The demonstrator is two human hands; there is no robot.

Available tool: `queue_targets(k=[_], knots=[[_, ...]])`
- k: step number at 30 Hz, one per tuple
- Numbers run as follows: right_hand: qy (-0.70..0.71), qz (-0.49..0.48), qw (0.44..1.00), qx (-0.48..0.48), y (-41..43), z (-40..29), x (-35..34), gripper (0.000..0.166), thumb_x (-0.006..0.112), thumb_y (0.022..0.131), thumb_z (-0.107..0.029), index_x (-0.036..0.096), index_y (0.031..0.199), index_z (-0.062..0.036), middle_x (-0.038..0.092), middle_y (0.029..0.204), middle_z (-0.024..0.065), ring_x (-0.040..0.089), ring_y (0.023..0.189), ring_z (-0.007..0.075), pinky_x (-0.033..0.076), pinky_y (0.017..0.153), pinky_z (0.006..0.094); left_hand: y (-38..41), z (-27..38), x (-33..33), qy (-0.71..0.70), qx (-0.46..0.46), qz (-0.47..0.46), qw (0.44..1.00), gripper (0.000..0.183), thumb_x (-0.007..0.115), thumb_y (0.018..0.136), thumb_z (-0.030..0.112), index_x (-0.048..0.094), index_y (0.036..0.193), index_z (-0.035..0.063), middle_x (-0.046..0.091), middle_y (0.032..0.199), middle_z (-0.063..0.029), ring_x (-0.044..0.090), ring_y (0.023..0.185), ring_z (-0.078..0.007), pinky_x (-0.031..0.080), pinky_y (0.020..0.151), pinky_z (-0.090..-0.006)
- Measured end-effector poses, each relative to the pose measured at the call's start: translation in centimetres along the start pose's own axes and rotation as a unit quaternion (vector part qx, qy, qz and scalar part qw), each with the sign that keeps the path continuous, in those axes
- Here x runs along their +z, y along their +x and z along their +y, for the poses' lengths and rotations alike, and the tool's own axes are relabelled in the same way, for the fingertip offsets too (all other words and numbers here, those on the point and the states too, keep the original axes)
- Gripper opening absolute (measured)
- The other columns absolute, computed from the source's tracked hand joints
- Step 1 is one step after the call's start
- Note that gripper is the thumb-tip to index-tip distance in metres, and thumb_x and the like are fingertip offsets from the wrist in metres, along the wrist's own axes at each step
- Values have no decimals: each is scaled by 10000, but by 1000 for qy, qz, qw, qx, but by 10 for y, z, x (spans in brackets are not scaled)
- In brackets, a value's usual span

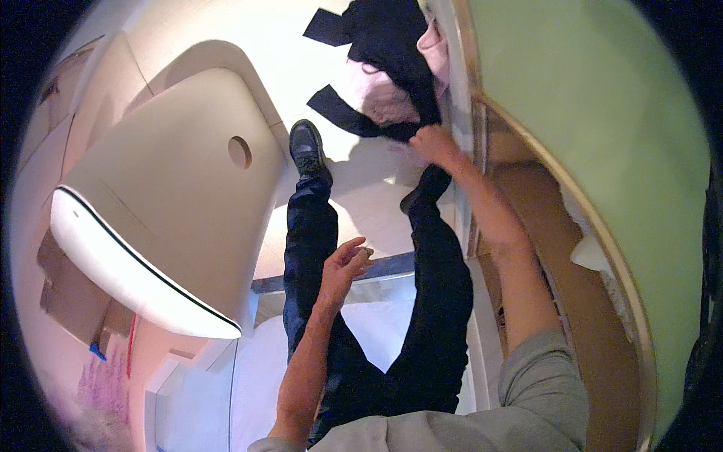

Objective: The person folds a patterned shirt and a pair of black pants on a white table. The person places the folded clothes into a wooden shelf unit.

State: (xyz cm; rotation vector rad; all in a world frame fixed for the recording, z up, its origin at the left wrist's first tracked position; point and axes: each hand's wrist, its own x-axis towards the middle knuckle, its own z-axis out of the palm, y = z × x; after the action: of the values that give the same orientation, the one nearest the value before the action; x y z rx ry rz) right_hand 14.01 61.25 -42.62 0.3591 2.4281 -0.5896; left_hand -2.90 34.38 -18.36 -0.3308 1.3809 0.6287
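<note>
My right hand (434, 144) reaches forward and grips the near end of a black cloth garment (390, 34) with long loose strips or sleeves. The garment lies partly over a pale pink, fluffy cloth (387, 93) on the bright floor. My left hand (344, 268) hangs above my left leg, its fingers bent and apart. A small dark spot shows by its fingertips, too blurred to identify. Below the hands are my legs in dark trousers (310, 237), with a dark shoe (308, 147) on the left foot. The right foot (426, 186) is dark too, close under my right hand.
At left stands a large beige furniture-like unit (186, 169) with a round hole and a white curved edge (141, 271). On the right, a green surface (570, 79) with a pale edging curves above a brown recess (565, 282) holding white material. Pale floor tiles (373, 220) show between the feet.
</note>
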Motion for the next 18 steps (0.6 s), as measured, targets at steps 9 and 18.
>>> queue_targets(k=[9, 18], knots=[[528, 153, 835, 36, -161, -195, -123, 718, 755, 699, 14, 513, 1373, -22, 543, 1389, 171, 508, 1301, 289, 372, 1126, 374, -5, -23, -7, -187, -94, 27, 977, 673, 596, 921, 565, 514, 1358, 61, 632, 1206, -145, 659, 981, -229, 539, 796, -399], [704, -314, 636, 37, -258, -373, -278, 350, 663, 921, -384, 720, 1013, -50, 698, 978, 55, 630, 883, 161, 498, 801, 307, -90, 80, -3, -244, 77, -217, 942, 467, 697, 885, 307, 607, 1229, 5, 685, 1093, -89, 663, 929, -220, 550, 833, -335]])
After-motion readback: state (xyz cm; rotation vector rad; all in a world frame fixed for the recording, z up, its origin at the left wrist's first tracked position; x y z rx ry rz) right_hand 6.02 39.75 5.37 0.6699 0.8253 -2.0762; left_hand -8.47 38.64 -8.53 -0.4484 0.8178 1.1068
